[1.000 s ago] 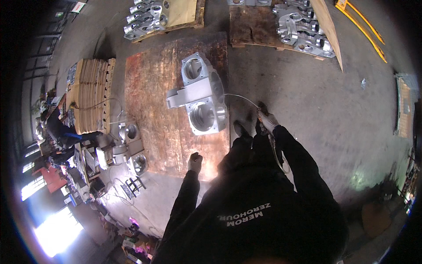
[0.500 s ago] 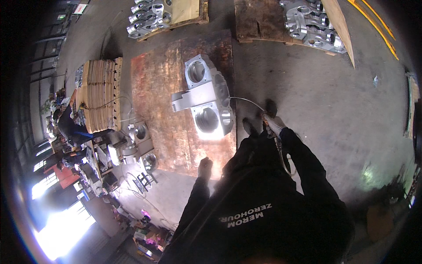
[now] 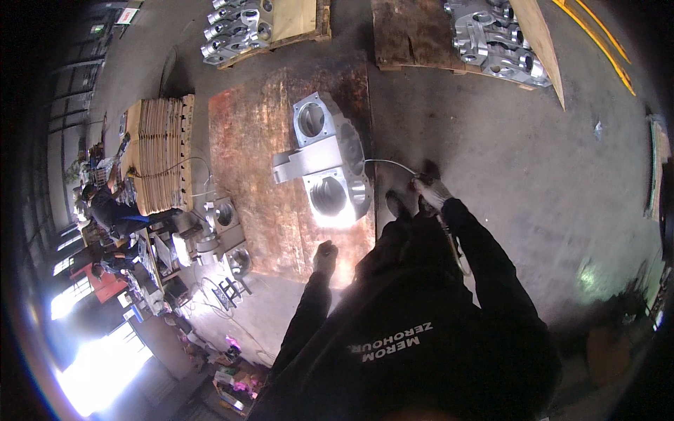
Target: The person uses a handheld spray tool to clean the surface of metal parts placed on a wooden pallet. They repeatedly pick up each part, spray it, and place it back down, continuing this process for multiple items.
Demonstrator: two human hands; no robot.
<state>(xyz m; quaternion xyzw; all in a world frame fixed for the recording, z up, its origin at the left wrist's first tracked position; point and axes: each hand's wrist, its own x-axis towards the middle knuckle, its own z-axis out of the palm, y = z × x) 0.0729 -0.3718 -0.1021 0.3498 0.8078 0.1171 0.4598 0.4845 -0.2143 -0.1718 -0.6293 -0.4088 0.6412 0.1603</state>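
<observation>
A large silver metal casting [image 3: 316, 156] with round bores lies on a worn, rust-stained board. My right hand [image 3: 432, 192], in a pale glove, is closed around what looks like an air blow gun. Its long thin tube [image 3: 393, 163] curves left, and the tip meets the casting's right side; whether it enters a hole there cannot be made out. A hose [image 3: 453, 245] hangs below this hand. My left hand [image 3: 324, 258] is a loose fist over the board's near edge, below the casting and apart from it, with nothing visible in it.
The stained board [image 3: 246, 161] spreads under the casting. Left of it stand another casting [image 3: 223, 214] and a stack of cardboard sheets [image 3: 165, 154], with a person [image 3: 109, 207] bending beside it. More castings [image 3: 495, 42] rest on pallets at the far side.
My left hand has risen slightly toward the casting. My right hand has shifted a little up and left, with the tube still reaching the casting. The person at left has moved slightly.
</observation>
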